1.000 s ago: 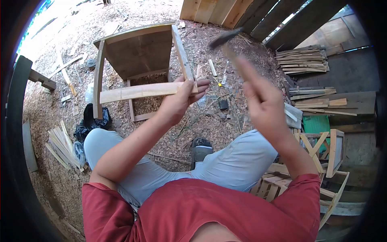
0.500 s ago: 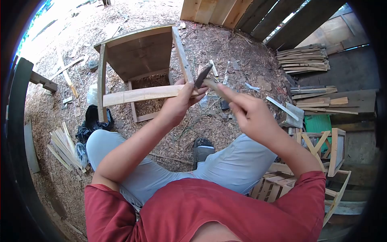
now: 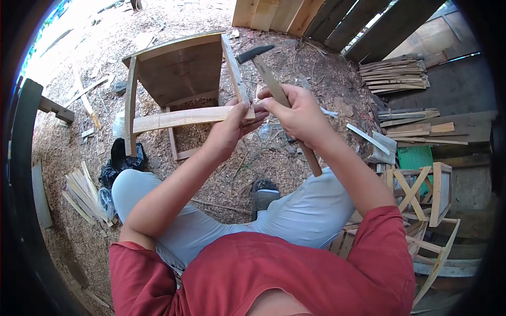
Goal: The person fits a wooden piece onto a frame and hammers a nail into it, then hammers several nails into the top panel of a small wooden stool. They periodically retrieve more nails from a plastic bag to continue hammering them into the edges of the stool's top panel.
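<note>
My left hand (image 3: 232,128) is closed around the corner where a light wooden slat (image 3: 182,118) meets an upright of the wooden frame (image 3: 232,66). The slat spans the near side of this box-like piece, which has a dark panel (image 3: 176,73) inside. In my right hand (image 3: 295,113) is a hammer (image 3: 270,78), gripped around the middle of its wooden handle. Its dark metal head sits above and right of the upright, apart from it. The fingertips of my right hand are close to the corner; whether they pinch a nail is too small to tell.
Wood shavings cover the ground (image 3: 221,179). At the right lie stacked slats (image 3: 395,75), more boards and small wooden frames (image 3: 416,192). Left of my knees are a black plastic bag (image 3: 118,163) and thin wood strips (image 3: 84,189). Planks (image 3: 274,15) stand at the back.
The hammer head has lifted off the corner and turned up and away. My right hand has shifted left, nearer the corner, and now grips mid-handle. My left hand stays at the corner.
</note>
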Demonstrator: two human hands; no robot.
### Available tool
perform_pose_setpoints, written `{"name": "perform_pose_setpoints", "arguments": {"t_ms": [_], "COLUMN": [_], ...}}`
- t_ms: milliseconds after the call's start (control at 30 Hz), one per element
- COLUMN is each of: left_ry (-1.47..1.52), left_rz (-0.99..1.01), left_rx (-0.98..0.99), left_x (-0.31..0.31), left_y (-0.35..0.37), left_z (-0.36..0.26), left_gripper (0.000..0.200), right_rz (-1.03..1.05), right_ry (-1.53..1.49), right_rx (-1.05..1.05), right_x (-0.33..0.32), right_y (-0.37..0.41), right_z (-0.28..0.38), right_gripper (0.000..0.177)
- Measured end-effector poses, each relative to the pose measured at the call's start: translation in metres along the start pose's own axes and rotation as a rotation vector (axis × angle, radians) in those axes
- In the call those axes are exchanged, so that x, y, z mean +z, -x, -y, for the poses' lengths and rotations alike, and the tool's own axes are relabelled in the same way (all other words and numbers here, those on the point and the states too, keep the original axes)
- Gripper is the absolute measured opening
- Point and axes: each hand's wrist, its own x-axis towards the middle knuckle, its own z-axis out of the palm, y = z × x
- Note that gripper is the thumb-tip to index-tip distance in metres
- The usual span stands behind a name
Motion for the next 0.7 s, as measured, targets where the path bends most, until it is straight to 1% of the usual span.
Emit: {"name": "perform_pose_setpoints", "arguments": {"t_ms": [33, 67, 100, 133, 200, 333, 400, 433, 467, 500, 533, 567, 600, 633, 667, 700], "left_ry": [-0.029, -0.034, -0.057, -0.079, -0.069, -0.016, 0.009, 0.038, 0.035, -0.004, -0.042, -0.117, -0.118, -0.169, -0.221, -0.205], "left_rz": [0.002, -0.002, -0.008, -0.013, -0.003, 0.020, -0.011, -0.037, -0.041, -0.086, -0.130, -0.183, -0.185, -0.155, -0.124, -0.102], "left_rx": [0.010, 0.006, 0.025, 0.043, 0.023, -0.009, -0.030, -0.051, -0.051, -0.006, 0.039, 0.084, 0.083, 0.078, 0.074, 0.051], "left_x": [0.000, -0.001, -0.001, -0.001, -0.002, -0.002, 0.000, 0.002, 0.005, 0.009, 0.013, 0.015, 0.016, 0.015, 0.013, 0.010], "left_y": [0.000, -0.001, -0.001, -0.001, -0.003, -0.006, -0.005, -0.005, -0.006, -0.006, -0.007, -0.007, -0.006, -0.004, -0.004, -0.005], "left_z": [0.000, 0.000, 0.000, 0.001, 0.002, 0.004, 0.004, 0.004, 0.005, 0.005, 0.005, 0.003, 0.003, 0.001, -0.001, 0.001], "left_gripper": [0.052, 0.052, 0.055, 0.058, 0.058, 0.061, 0.061, 0.062, 0.062, 0.062, 0.061, 0.060, 0.060, 0.060, 0.060, 0.060], "right_rz": [0.024, 0.047, 0.096, 0.098, 0.148, 0.178, 0.237, 0.240, 0.273, 0.306, 0.308, 0.274, 0.239, 0.240, 0.126, 0.011], "right_ry": [0.028, 0.056, 0.124, 0.120, 0.097, 0.054, 0.041, 0.036, 0.107, 0.179, 0.175, 0.078, -0.019, -0.021, -0.012, -0.004], "right_rx": [-0.078, -0.155, -0.011, -0.008, -0.115, -0.116, -0.172, -0.174, -0.134, -0.093, -0.092, -0.138, -0.184, -0.186, -0.181, -0.175], "right_x": [0.003, 0.005, 0.004, 0.004, 0.006, 0.005, 0.000, -0.004, -0.009, -0.012, -0.011, -0.009, -0.008, -0.007, -0.007, -0.008], "right_y": [-0.010, -0.015, -0.007, -0.010, -0.018, -0.019, -0.020, -0.020, -0.019, -0.019, -0.021, -0.023, -0.026, -0.028, -0.031, -0.033], "right_z": [-0.009, -0.015, 0.008, 0.002, -0.011, -0.013, -0.012, -0.010, -0.005, -0.003, -0.008, -0.016, -0.022, -0.025, -0.027, -0.027], "right_gripper": [0.022, 0.023, 0.022, 0.022, 0.022, 0.024, 0.027, 0.027, 0.027, 0.027, 0.027, 0.025, 0.022, 0.022, 0.019, 0.017]}}
